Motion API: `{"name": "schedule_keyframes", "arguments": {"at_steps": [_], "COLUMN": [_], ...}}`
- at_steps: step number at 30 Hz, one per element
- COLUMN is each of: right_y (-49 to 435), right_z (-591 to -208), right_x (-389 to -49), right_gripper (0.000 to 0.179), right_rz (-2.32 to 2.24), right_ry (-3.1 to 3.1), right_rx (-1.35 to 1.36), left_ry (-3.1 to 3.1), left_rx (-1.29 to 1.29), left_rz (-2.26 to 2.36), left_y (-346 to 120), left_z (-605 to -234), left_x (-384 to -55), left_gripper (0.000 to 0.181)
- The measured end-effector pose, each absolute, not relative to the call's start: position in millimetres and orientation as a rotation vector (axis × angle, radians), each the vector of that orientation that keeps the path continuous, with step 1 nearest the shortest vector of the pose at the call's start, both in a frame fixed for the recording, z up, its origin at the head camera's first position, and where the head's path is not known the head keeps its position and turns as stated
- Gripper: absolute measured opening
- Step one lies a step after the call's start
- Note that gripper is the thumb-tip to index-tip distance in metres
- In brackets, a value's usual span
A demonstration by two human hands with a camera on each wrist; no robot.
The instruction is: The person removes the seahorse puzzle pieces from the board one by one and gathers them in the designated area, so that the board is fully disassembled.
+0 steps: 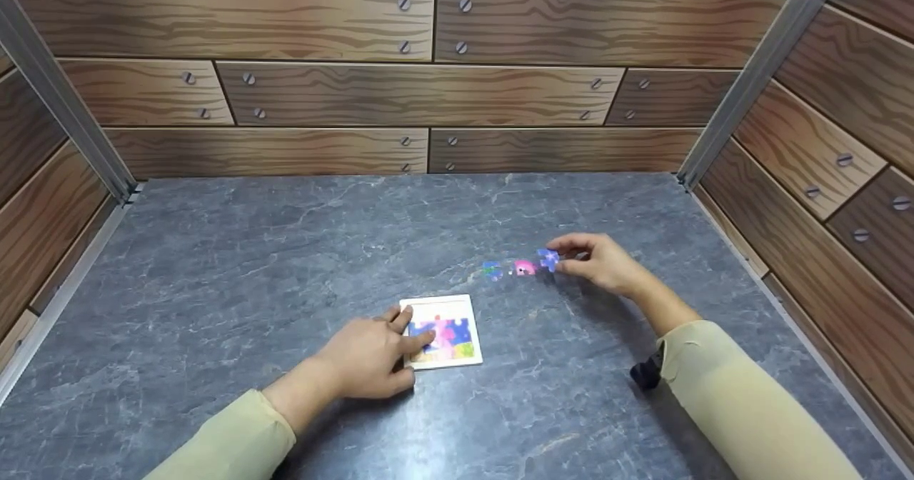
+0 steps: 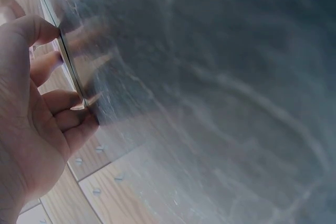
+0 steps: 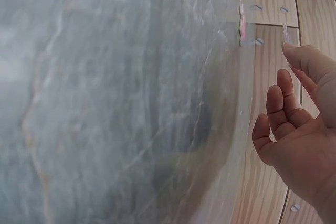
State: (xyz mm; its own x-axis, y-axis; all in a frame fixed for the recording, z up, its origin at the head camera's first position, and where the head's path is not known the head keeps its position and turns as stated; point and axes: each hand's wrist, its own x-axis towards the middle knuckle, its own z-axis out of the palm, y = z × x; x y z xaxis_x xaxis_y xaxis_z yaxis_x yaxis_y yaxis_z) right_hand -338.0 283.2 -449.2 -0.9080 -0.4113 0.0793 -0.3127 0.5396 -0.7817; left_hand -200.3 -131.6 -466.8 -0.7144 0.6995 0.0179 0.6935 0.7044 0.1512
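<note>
Left hand (image 1: 368, 358), grip apart, resting on puzzle tray (image 1: 446, 306) — presumably steadying it; right hand (image 1: 603, 262), grip clamped on blue piece (image 1: 548, 258) at edge — likely so picture shows.

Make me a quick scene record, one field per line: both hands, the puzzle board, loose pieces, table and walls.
Left hand: rests on the left side of the puzzle board
Right hand: pinches a blue-purple piece, off the table
Board state: partly filled; far part white
Loose pieces: blue-green piece and pink piece, beyond the board to the right
Table: gray, stone-patterned
Walls: wood-plank pattern
</note>
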Motion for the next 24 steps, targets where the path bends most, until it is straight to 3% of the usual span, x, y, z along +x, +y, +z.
{"name": "schedule_keyframes", "arguments": {"at_steps": [24], "right_y": [299.9], "right_z": [-464.5], "right_x": [-342.5], "right_gripper": [0.038], "right_rz": [-1.329], "right_ry": [2.621], "right_rx": [-0.617], "left_ry": [2.855], "left_rx": [1.163], "left_rz": [0.206], "left_y": [-132.1], "left_z": [-468.6], "left_x": [-201.5], "left_gripper": [0.059]}}
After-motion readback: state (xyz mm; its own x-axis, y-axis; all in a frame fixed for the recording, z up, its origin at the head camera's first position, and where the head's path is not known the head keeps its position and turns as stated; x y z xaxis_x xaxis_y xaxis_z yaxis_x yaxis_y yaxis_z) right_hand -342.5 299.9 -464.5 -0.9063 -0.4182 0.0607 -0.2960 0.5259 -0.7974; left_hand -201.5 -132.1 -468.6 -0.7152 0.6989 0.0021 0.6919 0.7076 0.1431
